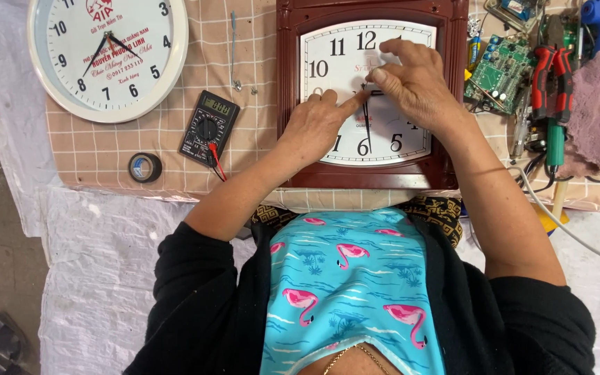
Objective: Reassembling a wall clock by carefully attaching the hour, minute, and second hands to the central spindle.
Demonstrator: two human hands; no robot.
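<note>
A wall clock with a dark red frame [287, 104] and a white rectangular face lies flat in front of me. My left hand [317, 125] rests on the face, its index finger stretched toward the centre where the black clock hands [367, 121] meet. My right hand [414, 80] hovers over the right half of the face, with thumb and fingers pinched at the clock hands near the hub. Both palms cover part of the numerals.
A round white wall clock [107, 52] lies at the upper left. A black multimeter [208, 128] with red and black leads and a roll of black tape [145, 167] sit left of the red clock. Green circuit boards [498, 66], red-handled pliers [552, 69] and cables crowd the right.
</note>
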